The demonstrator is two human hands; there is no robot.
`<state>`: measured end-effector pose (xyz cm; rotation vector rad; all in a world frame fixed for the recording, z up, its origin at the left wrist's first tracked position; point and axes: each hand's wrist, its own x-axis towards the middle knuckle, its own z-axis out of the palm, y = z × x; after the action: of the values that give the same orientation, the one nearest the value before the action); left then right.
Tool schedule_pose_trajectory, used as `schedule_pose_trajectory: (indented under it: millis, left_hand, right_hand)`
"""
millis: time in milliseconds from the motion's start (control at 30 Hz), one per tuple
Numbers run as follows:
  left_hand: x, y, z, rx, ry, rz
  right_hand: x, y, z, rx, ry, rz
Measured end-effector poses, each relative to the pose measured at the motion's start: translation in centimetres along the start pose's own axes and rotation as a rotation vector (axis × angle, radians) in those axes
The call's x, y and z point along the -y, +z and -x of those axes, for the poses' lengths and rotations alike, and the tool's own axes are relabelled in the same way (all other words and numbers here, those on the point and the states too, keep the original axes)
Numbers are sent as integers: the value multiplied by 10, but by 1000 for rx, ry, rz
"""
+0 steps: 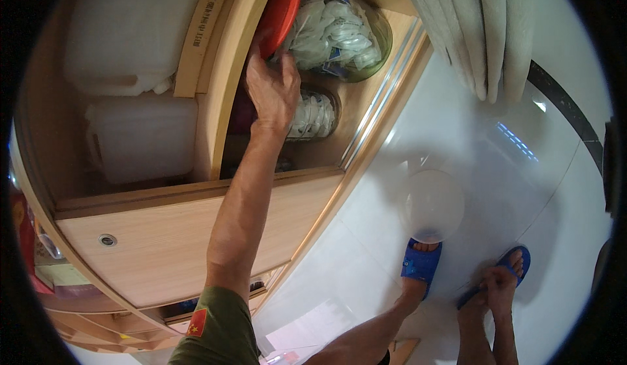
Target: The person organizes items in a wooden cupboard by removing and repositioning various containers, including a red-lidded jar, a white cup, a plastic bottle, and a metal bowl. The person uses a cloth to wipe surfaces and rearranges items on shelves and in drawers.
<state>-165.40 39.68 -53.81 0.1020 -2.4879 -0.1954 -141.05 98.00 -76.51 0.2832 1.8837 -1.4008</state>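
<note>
My left hand (272, 88) reaches into the right compartment of a low wooden cabinet. Its fingers and thumb lie around the near end of a red plastic basin (281, 17) that stands on edge; the fingertips are blurred, and whether they grip it is unclear. Just right of the basin sits a green-tinted bowl (384, 36) full of white plastic packets (338, 29). Below it, partly behind my wrist, is a clear container (313, 115) with white contents. My right hand (498, 281) hangs low by my right foot, fingers curled near the ankle; I see nothing in it.
Translucent plastic jugs (142, 137) fill the left compartment beside a cardboard piece (203, 31) bearing writing. A sliding door panel (161, 247) covers the nearer section. On the tiled floor, a translucent round tub (435, 205) stands before my blue slippers (421, 262). A pale curtain (470, 27) hangs at upper right.
</note>
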Motion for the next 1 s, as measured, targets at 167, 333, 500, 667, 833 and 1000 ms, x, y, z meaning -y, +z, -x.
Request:
schedule_pose_trajectory:
  millis: [167, 333, 500, 667, 833, 1000]
  left_hand:
    - [-7, -1, -8, 147, -43, -152]
    - [0, -5, -29, 333, -219, -193]
    - [2, 1, -35, 314, -294, -199]
    - [30, 9, -20, 28, -124, -149]
    - [-6, -1, -10, -33, 207, -23]
    - [-34, -12, 15, 49, 538, -100]
  right_hand:
    - [10, 1, 2, -9, 14, -25]
    - [18, 2, 3, -6, 32, 4]
    - [11, 1, 2, -9, 21, -15]
    - [-1, 2, 0, -8, -17, -52]
    - [-5, 0, 0, -15, 67, -51]
    - [0, 0, 2, -48, 35, -24]
